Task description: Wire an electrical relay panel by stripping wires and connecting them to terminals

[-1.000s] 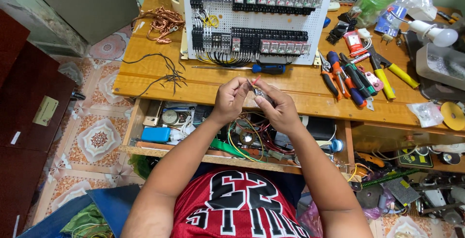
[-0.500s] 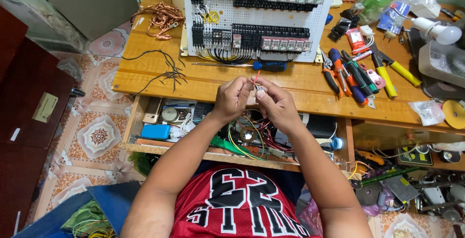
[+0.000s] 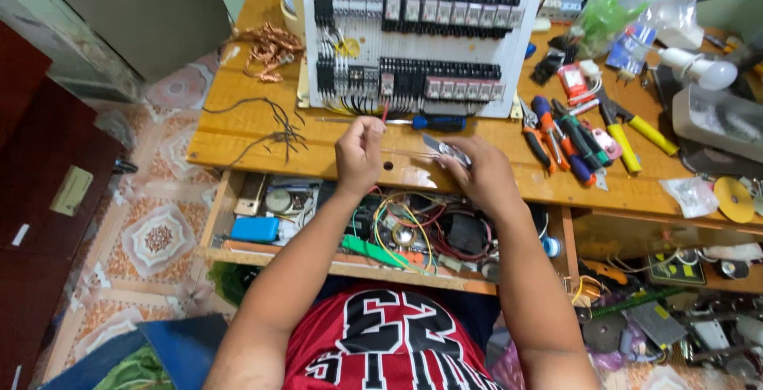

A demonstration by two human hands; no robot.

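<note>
— Two hands are raised over the bench edge. What lies nearest the person?

— An open drawer (image 3: 350, 259) under the tabletop, packed with a tangle of coloured wires (image 3: 413, 223), a blue box (image 3: 254, 229) and a green strip (image 3: 373, 251).

— And the hands themselves?

— The left hand (image 3: 359, 152) is closed, pinching a thin red wire (image 3: 385, 112) that stands up above the knuckles. The right hand (image 3: 481, 171) is curled around a small metal tool (image 3: 445, 150); it looks like a stripper or pliers, though the view is too blurred to be sure. The two hands are apart.

— What sits beyond them?

— A blue-handled screwdriver (image 3: 421, 122) lies across the wooden table (image 3: 238, 140), just behind the hands. To the right is a row of pliers and cutters (image 3: 568, 140) with red, blue and yellow grips. Loose black wires (image 3: 270, 124) lie to the left, and a heap of copper strands (image 3: 270, 47) further back.

— Farthest?

— A white panel (image 3: 421, 32) carrying rows of black relays and breakers, leaning at the back of the table.
</note>
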